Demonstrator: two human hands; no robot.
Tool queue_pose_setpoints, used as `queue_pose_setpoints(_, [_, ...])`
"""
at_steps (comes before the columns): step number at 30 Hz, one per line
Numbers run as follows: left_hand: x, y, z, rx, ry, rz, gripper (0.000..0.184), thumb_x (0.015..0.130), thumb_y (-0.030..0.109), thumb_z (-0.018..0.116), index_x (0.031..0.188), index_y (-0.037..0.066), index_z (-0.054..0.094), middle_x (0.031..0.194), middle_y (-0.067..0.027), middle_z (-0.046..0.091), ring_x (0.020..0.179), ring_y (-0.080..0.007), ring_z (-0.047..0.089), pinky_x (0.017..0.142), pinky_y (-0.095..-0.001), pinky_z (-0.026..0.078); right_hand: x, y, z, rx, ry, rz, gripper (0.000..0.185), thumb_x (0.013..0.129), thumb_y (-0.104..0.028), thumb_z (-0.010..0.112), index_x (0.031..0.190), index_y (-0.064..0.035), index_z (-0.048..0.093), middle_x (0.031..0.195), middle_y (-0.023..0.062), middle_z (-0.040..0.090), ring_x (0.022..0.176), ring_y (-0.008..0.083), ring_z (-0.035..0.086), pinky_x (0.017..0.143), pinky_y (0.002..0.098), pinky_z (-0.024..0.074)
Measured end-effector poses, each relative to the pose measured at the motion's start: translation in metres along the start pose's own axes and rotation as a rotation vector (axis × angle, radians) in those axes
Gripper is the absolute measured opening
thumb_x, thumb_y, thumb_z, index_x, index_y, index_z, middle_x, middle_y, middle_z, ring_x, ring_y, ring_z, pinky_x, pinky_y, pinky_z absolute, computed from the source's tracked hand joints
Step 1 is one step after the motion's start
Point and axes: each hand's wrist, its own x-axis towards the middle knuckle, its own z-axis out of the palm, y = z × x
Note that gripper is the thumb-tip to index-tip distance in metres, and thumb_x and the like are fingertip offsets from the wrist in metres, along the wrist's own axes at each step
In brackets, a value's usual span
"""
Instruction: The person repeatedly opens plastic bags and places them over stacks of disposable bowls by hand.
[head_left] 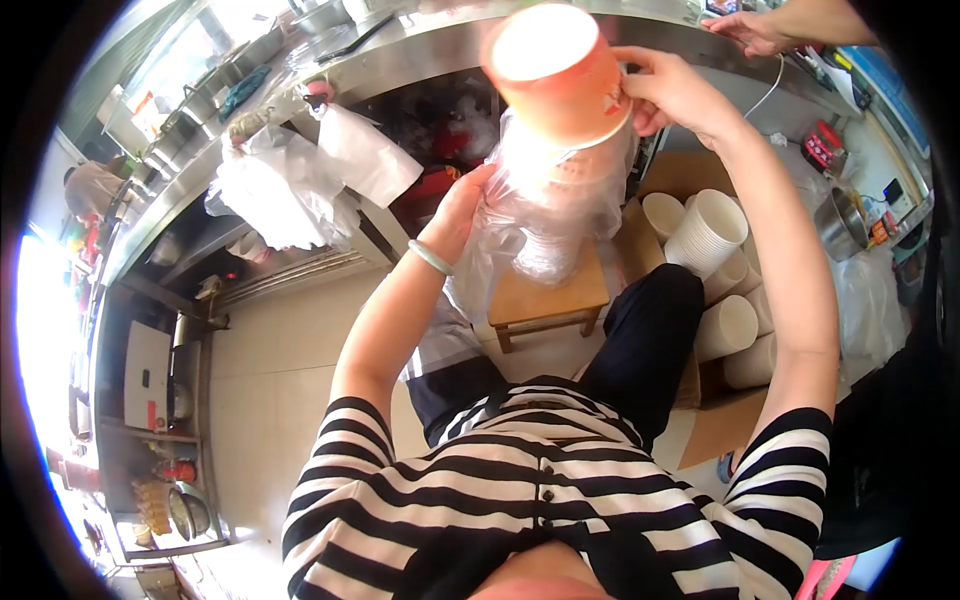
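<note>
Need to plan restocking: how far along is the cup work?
Unwrapped white cup stacks sit in the carton, which looks done. The right hand grips an orange cup; the left hand holds the clear bag around cups below it. What's left is probably those bagged cups; whether they're going in or out isn't clear.

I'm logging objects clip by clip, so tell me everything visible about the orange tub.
The orange tub is round and looks like paper, with a reddish mark on its side. Its pale round end, washed out by glare, faces the camera; base or opening, I can't tell. It leans slightly, above clear plastic wrapping. The right hand grips its side.
</note>
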Motion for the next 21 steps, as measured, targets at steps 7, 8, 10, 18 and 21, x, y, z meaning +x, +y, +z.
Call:
queue_pose_setpoints(7, [-0.006,0.009,-0.002,0.585,0.092,0.325,0.033,0.095,0.021,0.045,0.115,-0.004,0.053,0.099,-0.0089,0.063,0.084,-0.0163,0.061,0.076,-0.0308,0.05,-0.008,0.052,0.008,0.313,-0.176,0.333,0.043,0.076,-0.019,0.064,0.117,-0.0084,0.054,0.076,0.0016,0.059,0.056,0.0083,0.058,0.054,0.0224,0.0527])
queue_pose_setpoints(8, [-0.008,0.021,-0.007,0.87,0.12,0.267,0.033,0.095,0.022,0.047,0.114,-0.004,0.054,0.097,-0.007,0.062,0.082,-0.0144,0.06,0.074,-0.029,0.049,-0.009,0.052,0.013,0.308,-0.193,0.338,0.043,0.077,-0.018,0.063,0.117,-0.0076,0.053,0.076,0.002,0.059,0.055,0.0085,0.058,0.054,0.0228,0.0529])
queue_pose_setpoints(10, [-0.024,0.031,0.021,0.998,0.143,0.286,0.031,0.094,0.022,0.051,0.111,-0.003,0.057,0.093,-0.0038,0.061,0.08,-0.0118,0.058,0.073,-0.0266,0.048,-0.009,0.055,0.021,0.296,-0.221,0.335,0.045,0.078,-0.018,0.062,0.119,-0.0051,0.049,0.077,0.0033,0.059,0.055,0.0093,0.058,0.054,0.0242,0.0536])
queue_pose_setpoints(18, [-0.087,0.092,0.171,0.857,-0.221,0.547,0.047,0.08,-0.003,0.046,0.128,-0.001,0.047,0.105,-0.0123,0.061,0.095,-0.0169,0.06,0.088,-0.0276,0.045,0.001,0.048,0.033,0.207,-0.208,0.32,0.043,0.079,-0.016,0.056,0.121,-0.0074,0.05,0.078,0.0036,0.058,0.06,0.0104,0.058,0.059,0.0269,0.0539])
queue_pose_setpoints(21, [-0.052,0.106,0.177,1.553,-0.457,0.956,0.044,0.077,-0.002,0.051,0.12,0.004,0.054,0.105,-0.0081,0.061,0.097,-0.0153,0.058,0.086,-0.0279,0.045,0.006,0.043,0.04,0.239,-0.266,0.287,0.048,0.076,-0.02,0.059,0.122,-0.009,0.052,0.08,0.0025,0.062,0.065,0.0118,0.058,0.062,0.0281,0.0537])
